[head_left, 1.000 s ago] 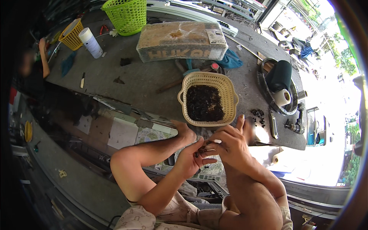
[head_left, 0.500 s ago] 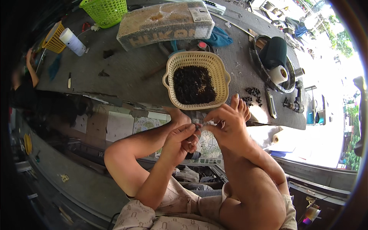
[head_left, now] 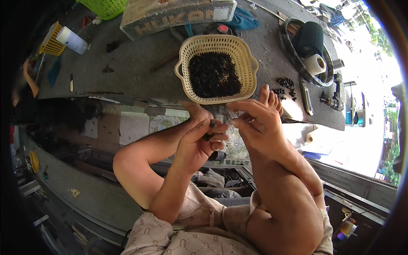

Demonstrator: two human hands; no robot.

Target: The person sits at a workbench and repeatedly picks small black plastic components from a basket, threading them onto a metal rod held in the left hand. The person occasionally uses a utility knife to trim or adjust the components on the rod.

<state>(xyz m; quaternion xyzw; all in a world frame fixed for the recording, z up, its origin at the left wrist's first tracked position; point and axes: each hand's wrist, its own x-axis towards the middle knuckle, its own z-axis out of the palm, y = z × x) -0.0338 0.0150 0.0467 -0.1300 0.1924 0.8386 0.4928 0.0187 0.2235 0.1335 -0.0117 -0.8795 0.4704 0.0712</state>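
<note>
Two hands, the bare left hand [head_left: 193, 142] and the bare right hand [head_left: 265, 125], are held just beside each other over the space between the person's legs. The left hand is curled, thumb and fingers pinching small, black, irregular pieces [head_left: 207, 137]. The right hand has its thumb and forefinger extended toward the left fingertips; whether they pinch anything cannot be told. Beyond the hands, a cream-coloured, perforated plastic basket with looped side handles [head_left: 212, 101] stands near the edge of a flat, dark grey surface [head_left: 136, 72]. It contains a heap of small black bits [head_left: 212, 76]; a loose black cluster [head_left: 287, 83] lies to its right, near the bare right foot [head_left: 270, 98]. For sound handling, the left hand would best steady a single piece while the right manipulates it with the fingertips alone, the spare pieces tucked into the palm. Working nearer the basket rim would probably let dropped bits fall inside.
</note>
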